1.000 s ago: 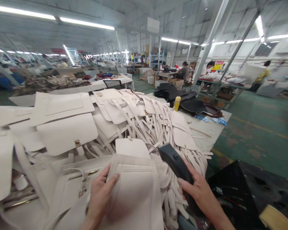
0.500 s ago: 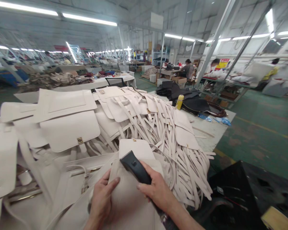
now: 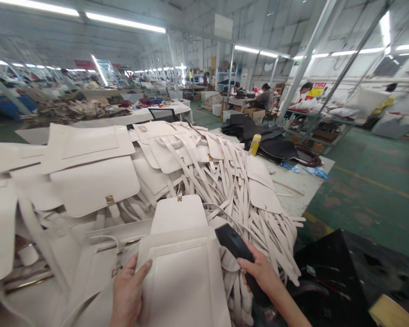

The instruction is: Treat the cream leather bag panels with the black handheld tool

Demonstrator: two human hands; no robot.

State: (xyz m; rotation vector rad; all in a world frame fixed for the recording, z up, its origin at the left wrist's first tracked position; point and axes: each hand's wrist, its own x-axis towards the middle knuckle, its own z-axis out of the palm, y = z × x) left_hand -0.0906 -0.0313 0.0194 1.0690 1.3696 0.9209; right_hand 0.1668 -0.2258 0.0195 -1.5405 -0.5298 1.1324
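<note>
My left hand point(image 3: 127, 293) grips the left edge of a cream leather bag panel point(image 3: 184, 277), thumb on its front face. Above that panel its flap point(image 3: 179, 213) with a small gold clasp lies open. My right hand point(image 3: 262, 272) is wrapped round a black hand-held tool point(image 3: 233, 243), held just off the panel's right edge. Both hands are over a big heap of cream bag panels and straps point(image 3: 225, 181) on the table.
Black bag pieces point(image 3: 276, 147) and a yellow bottle point(image 3: 255, 144) sit at the table's far right end. A black bin point(image 3: 344, 281) stands at lower right, on a green floor point(image 3: 371, 181). Other people work at benches far behind.
My right hand has drawn the black tool off the panel's front to its right edge. My left hand slid lower along the left edge, and more of the panel's face shows.
</note>
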